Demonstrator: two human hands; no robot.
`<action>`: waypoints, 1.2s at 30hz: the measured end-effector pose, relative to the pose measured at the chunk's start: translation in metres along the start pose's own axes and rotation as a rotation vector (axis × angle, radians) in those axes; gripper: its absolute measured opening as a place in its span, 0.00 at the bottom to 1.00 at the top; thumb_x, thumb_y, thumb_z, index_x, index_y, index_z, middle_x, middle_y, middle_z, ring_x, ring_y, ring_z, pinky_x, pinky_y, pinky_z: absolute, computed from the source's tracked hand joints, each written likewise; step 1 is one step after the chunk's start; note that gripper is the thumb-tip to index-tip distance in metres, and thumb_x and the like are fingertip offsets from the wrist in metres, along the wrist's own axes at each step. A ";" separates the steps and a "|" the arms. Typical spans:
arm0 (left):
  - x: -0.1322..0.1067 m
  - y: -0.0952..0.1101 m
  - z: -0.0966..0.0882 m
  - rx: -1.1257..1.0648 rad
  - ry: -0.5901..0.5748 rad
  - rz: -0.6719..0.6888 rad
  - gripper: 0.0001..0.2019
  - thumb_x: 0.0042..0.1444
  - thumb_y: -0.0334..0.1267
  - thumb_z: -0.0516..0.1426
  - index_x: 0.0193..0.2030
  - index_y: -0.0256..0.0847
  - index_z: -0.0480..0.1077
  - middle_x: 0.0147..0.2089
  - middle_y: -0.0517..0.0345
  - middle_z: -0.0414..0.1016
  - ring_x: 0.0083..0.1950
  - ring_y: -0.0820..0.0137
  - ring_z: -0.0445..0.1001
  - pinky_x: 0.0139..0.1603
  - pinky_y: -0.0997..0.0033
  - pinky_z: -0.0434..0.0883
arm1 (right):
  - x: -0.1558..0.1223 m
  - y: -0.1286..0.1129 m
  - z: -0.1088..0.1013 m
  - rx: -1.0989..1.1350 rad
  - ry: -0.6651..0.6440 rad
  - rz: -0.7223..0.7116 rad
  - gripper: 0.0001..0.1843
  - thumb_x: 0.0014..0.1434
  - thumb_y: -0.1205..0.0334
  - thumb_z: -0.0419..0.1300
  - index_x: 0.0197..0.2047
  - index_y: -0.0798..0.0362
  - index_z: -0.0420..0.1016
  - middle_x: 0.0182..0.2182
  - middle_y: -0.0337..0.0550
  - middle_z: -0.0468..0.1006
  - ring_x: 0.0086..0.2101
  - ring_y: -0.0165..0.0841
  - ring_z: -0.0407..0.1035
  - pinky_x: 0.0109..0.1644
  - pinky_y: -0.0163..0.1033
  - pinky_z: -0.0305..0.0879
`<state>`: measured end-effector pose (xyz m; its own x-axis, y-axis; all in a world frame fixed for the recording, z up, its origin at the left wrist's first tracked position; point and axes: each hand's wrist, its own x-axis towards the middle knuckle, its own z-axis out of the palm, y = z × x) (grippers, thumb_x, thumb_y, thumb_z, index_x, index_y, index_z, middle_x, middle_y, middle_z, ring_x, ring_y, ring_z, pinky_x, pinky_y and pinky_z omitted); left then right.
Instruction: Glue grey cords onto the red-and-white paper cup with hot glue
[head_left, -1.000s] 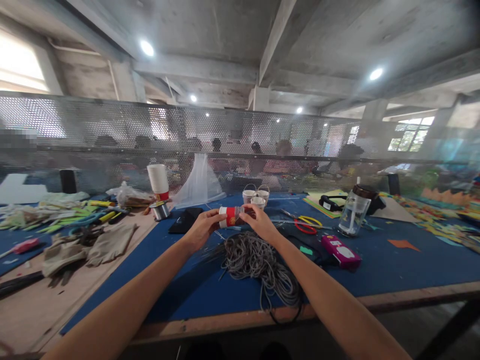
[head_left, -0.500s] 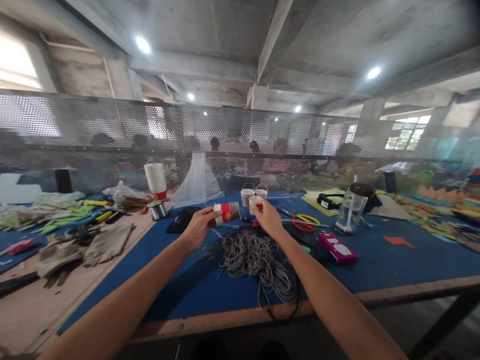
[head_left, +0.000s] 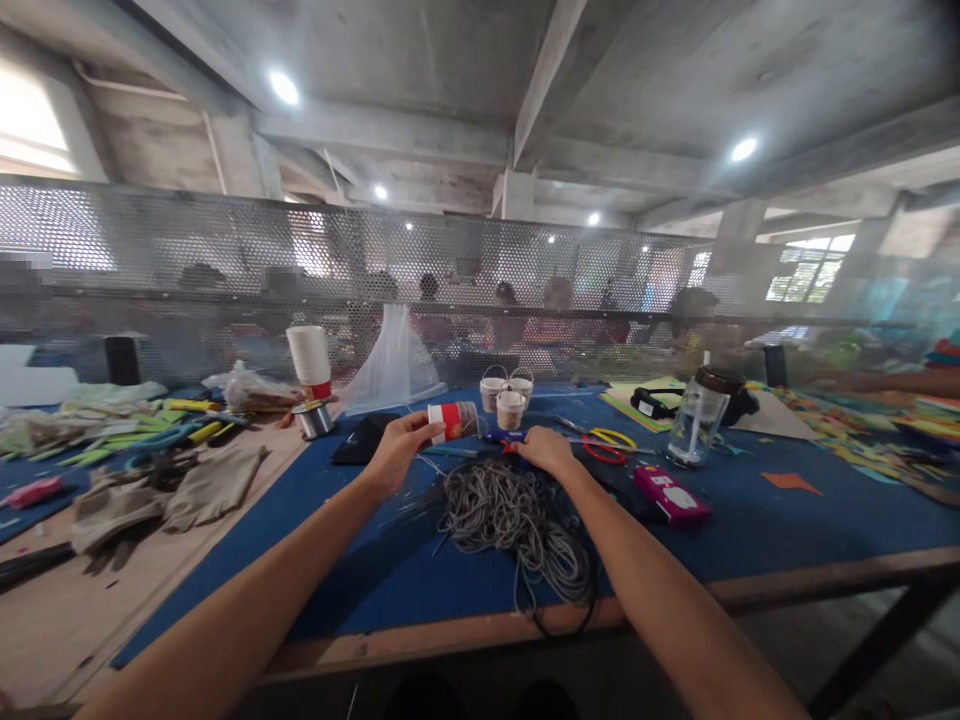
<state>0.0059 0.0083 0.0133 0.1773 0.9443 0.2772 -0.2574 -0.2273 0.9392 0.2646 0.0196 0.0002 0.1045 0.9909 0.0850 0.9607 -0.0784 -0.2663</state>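
Note:
My left hand (head_left: 405, 445) is closed around a red and white paper cup (head_left: 445, 424) tipped on its side, its far end wrapped in grey cord. My right hand (head_left: 547, 448) has its fingers closed on what looks like a blue glue gun (head_left: 504, 436) with a red trigger, mostly covered by the hand. Just beyond stand three small pale cups, the nearest cup (head_left: 511, 408) without a visible handle and the two behind with thin looped handles. A tangled heap of grey cord (head_left: 499, 510) lies below both hands.
To the right are scissors (head_left: 611, 440), a magenta box (head_left: 670, 494) and a clear bottle (head_left: 694, 425). A stack of paper cups (head_left: 309, 358), a wire spool (head_left: 313, 420) and work gloves (head_left: 214, 490) sit left. A perforated metal screen (head_left: 465, 260) rises behind the table.
My right hand has let go of the nearest small cup and moved down and slightly right onto the blue tool. The left hand keeps the red and white cup nearly still.

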 end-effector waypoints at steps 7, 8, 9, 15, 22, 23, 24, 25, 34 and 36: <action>0.002 0.002 -0.004 -0.053 0.076 -0.015 0.17 0.39 0.40 0.70 0.37 0.34 0.79 0.36 0.51 0.81 0.34 0.67 0.76 0.40 0.69 0.71 | 0.011 0.006 0.006 0.178 0.074 0.030 0.21 0.55 0.45 0.59 0.31 0.57 0.80 0.34 0.56 0.82 0.40 0.44 0.77 0.36 0.36 0.64; 0.002 0.003 -0.005 -0.069 0.099 -0.020 0.17 0.39 0.40 0.70 0.36 0.34 0.79 0.36 0.51 0.81 0.34 0.68 0.76 0.40 0.70 0.71 | 0.012 0.006 0.007 0.218 0.085 0.024 0.21 0.55 0.46 0.58 0.29 0.56 0.79 0.31 0.54 0.81 0.38 0.42 0.77 0.35 0.35 0.63; 0.003 0.003 -0.006 -0.084 0.121 -0.027 0.16 0.38 0.39 0.70 0.35 0.34 0.78 0.35 0.52 0.81 0.34 0.68 0.75 0.39 0.70 0.71 | 0.013 0.005 0.007 0.262 0.098 0.014 0.21 0.56 0.46 0.58 0.26 0.56 0.78 0.28 0.52 0.81 0.35 0.40 0.77 0.34 0.34 0.62; 0.004 0.003 -0.009 -0.130 0.179 -0.060 0.16 0.38 0.38 0.69 0.35 0.34 0.77 0.34 0.53 0.80 0.33 0.69 0.75 0.37 0.71 0.70 | 0.018 -0.005 0.011 0.579 0.199 -0.061 0.22 0.59 0.46 0.53 0.28 0.56 0.77 0.24 0.45 0.78 0.29 0.35 0.74 0.31 0.34 0.62; 0.003 0.004 -0.008 -0.106 0.202 -0.069 0.17 0.37 0.39 0.69 0.36 0.34 0.77 0.34 0.52 0.80 0.32 0.68 0.76 0.37 0.70 0.70 | 0.008 -0.026 0.014 1.032 0.291 -0.200 0.23 0.59 0.43 0.54 0.45 0.55 0.68 0.35 0.45 0.80 0.27 0.31 0.75 0.30 0.34 0.69; 0.003 0.004 -0.008 -0.099 0.212 -0.070 0.17 0.37 0.39 0.69 0.35 0.34 0.77 0.33 0.52 0.80 0.32 0.68 0.75 0.36 0.70 0.70 | 0.005 -0.028 0.012 1.164 0.285 -0.238 0.23 0.58 0.43 0.56 0.46 0.54 0.65 0.35 0.43 0.79 0.26 0.31 0.74 0.29 0.35 0.70; 0.003 0.003 -0.008 -0.093 0.222 -0.073 0.17 0.37 0.39 0.69 0.35 0.34 0.77 0.33 0.53 0.80 0.31 0.69 0.75 0.36 0.70 0.70 | 0.001 -0.031 0.011 1.254 0.274 -0.277 0.23 0.58 0.43 0.56 0.47 0.52 0.62 0.34 0.41 0.79 0.24 0.31 0.74 0.28 0.35 0.70; 0.003 0.002 -0.009 -0.089 0.228 -0.077 0.16 0.37 0.39 0.69 0.34 0.34 0.77 0.33 0.53 0.80 0.31 0.69 0.75 0.36 0.70 0.69 | -0.002 -0.032 0.009 1.310 0.267 -0.317 0.23 0.58 0.43 0.57 0.47 0.51 0.60 0.33 0.39 0.78 0.23 0.30 0.74 0.27 0.35 0.70; 0.005 -0.001 -0.012 -0.077 0.245 -0.095 0.15 0.37 0.39 0.69 0.34 0.35 0.77 0.32 0.55 0.80 0.32 0.69 0.76 0.36 0.71 0.70 | -0.028 -0.044 -0.013 0.992 0.458 -0.365 0.20 0.60 0.47 0.55 0.46 0.54 0.70 0.25 0.36 0.75 0.20 0.28 0.69 0.31 0.34 0.67; 0.005 0.000 -0.012 -0.068 0.246 -0.092 0.16 0.37 0.39 0.69 0.34 0.35 0.78 0.33 0.54 0.80 0.32 0.69 0.76 0.37 0.71 0.70 | -0.030 -0.045 -0.015 0.941 0.444 -0.356 0.20 0.60 0.45 0.56 0.44 0.54 0.73 0.23 0.37 0.75 0.20 0.29 0.69 0.31 0.34 0.67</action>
<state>-0.0043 0.0159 0.0120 -0.0315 0.9916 0.1255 -0.3157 -0.1290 0.9400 0.2221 -0.0085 0.0237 0.1248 0.7979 0.5897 0.3934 0.5059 -0.7677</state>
